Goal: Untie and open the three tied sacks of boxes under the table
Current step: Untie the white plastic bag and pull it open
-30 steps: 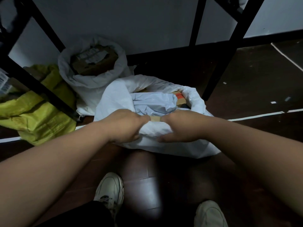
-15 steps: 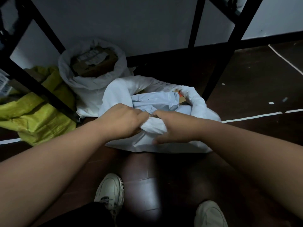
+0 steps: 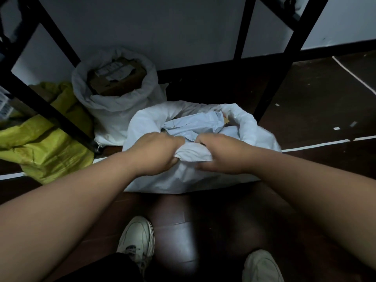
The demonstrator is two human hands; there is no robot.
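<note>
Closer together now, left hand [image 3: 157,152] and right hand [image 3: 218,154] bunch the near rim of the white sack [image 3: 254,127] on the floor; soft, crinkly cloth, best gripped at its rolled edge.

Sack rim [image 3: 191,154] — rolled lower, bunched

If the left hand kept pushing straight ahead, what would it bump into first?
Probably the crumpled pale blue plastic parcel inside the near white woven sack, just past the left hand gripping its rolled rim. Depth is hard to judge.
</note>
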